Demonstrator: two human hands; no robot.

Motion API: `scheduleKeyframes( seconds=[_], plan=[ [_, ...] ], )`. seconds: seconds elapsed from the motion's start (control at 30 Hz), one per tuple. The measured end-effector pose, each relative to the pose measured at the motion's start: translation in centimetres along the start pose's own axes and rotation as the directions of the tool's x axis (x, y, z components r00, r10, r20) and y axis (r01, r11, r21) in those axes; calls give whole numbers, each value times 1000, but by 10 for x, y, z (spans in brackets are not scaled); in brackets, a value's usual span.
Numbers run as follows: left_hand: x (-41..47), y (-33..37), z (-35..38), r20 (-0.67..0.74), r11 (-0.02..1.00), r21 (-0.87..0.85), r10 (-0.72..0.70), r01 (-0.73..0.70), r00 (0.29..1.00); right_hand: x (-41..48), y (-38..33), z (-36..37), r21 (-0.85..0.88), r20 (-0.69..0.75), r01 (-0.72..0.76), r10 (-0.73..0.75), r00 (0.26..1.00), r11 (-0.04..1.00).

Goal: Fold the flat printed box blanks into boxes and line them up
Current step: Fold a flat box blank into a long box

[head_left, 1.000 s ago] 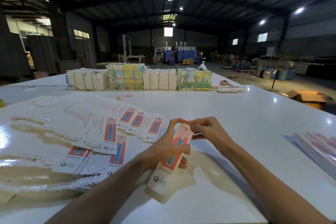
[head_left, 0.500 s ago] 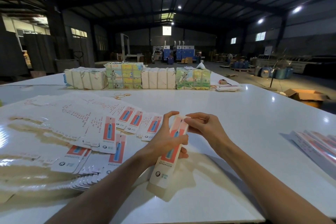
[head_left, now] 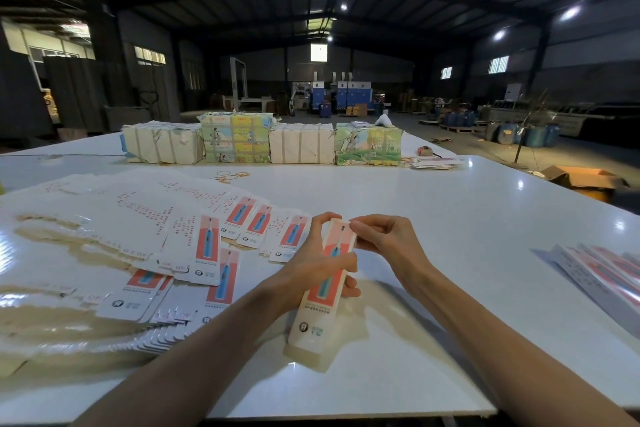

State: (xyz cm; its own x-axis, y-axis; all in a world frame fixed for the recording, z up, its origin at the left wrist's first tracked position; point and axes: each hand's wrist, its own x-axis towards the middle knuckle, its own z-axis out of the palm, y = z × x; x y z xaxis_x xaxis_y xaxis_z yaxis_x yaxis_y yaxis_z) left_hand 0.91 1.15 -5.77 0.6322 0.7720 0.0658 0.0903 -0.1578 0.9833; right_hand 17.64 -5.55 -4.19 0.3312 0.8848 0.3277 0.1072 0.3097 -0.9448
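Head view: box (head_left: 311,326) has tipped more upright above the table (head_left: 433,211); left hand (head_left: 311,267) grip wraps its middle, right hand (head_left: 388,239) grip pinches the top flap. Closing looks near; lining up pending.

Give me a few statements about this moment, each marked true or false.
1. The left hand grips the box round its middle. True.
2. The right hand hangs idle, off the box. False: the right hand pinches the box's top end.
3. Flat blanks lie fanned out to the left of the hands. True.
4. The wrapped bundles are piled in a tower. False: they stand side by side in a row on the far side of the table.
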Motion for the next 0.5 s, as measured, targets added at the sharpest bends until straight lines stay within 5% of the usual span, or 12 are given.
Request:
scheduleKeyframes(
  seconds=[0.13,0.23,0.37,0.5],
  plan=[
    [4,-1,7,-65,990,-139,-34,25,997,3,10,6,-21,-8,-59,58,998,998],
    [7,5,7,-245,985,-170,-42,0,969,2,12,12,-241,-10,-29,27,1000,970],
    [6,10,-1,-344,849,-515,-82,-115,935,-7,-3,24,-469,104,24,28,994,883],
    [-5,22,6,-300,662,-730,-88,-170,950,-17,-17,41,-811,281,235,5,960,535]
  ],
)
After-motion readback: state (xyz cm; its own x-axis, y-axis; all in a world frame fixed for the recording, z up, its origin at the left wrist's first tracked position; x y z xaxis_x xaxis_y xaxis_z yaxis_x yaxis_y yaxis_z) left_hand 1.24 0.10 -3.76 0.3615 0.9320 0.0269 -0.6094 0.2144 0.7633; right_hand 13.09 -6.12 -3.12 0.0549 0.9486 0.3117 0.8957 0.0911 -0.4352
